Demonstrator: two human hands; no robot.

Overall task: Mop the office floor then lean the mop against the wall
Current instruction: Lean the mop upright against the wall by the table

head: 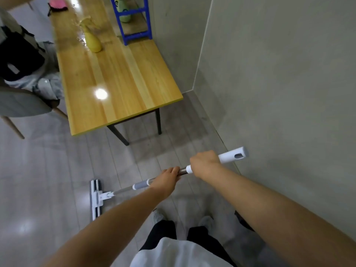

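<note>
A flat mop with a white head (95, 199) lies on the grey plank floor (48, 180) to my lower left. Its metal handle (123, 190) runs up and right to a white end cap (234, 155). My left hand (166, 180) grips the metal shaft just above a grey collar. Higher on the shaft, my right hand (205, 162) grips the white upper part, just below the end cap. The grey wall (279, 93) stands close on my right.
A long wooden table (115, 83) on black legs stands ahead against the wall, carrying a yellow spray bottle (92, 40) and a blue rack (133, 18). A chair (21, 105) with clothes and a black bag sits at left. My feet (159, 216) are below.
</note>
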